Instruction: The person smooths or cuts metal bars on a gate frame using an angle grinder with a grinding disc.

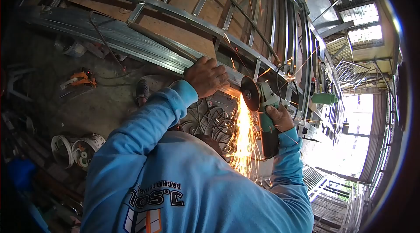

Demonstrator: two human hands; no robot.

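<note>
My right hand grips a green angle grinder by its body. Its dark cutting disc meets the end part of a long grey metal bar, and a bright stream of sparks falls from the contact. With its fingers curled over the bar, my left hand holds it a little to the left of the disc. The palm side of that hand is hidden. Both arms wear light blue sleeves.
Behind the bar stands a large metal frame with several crosspieces over brown boards. Coiled cables lie below my hands. White buckets and an orange tool are on the floor at left; a green bottle is at right.
</note>
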